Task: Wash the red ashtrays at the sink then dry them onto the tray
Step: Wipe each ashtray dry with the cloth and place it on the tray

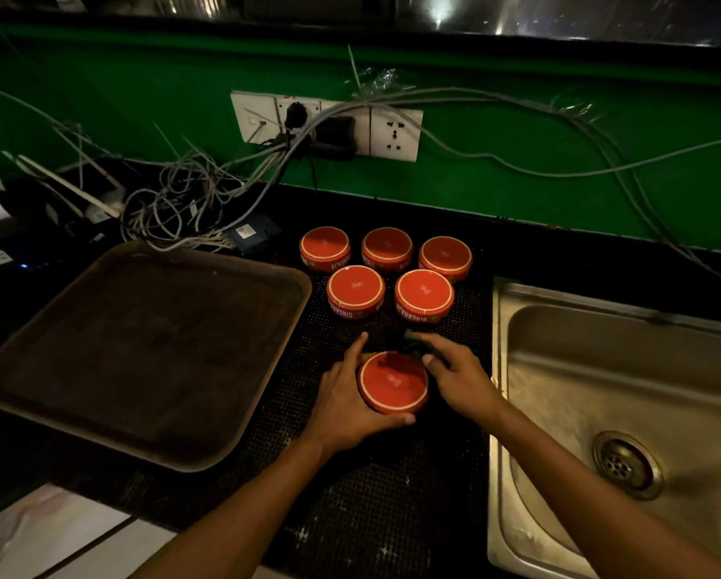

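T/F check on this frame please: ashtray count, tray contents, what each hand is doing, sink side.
1. Six round red ashtrays sit upside down on the black mat. True.
2. The brown rectangular tray holds two ashtrays. False: it holds none.
3. The left hand grips the nearest ashtray. True.
4. The right hand is in the steel sink. False: it is over the mat, beside that ashtray.
5. The sink lies left of the tray. False: right.

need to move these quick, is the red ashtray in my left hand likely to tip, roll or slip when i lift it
The ashtray looks squat and wide, upside down, so tipping seems unlikely. Its glossy glazed side may be slippery. It looks rigid, probably ceramic, so likely breakable.
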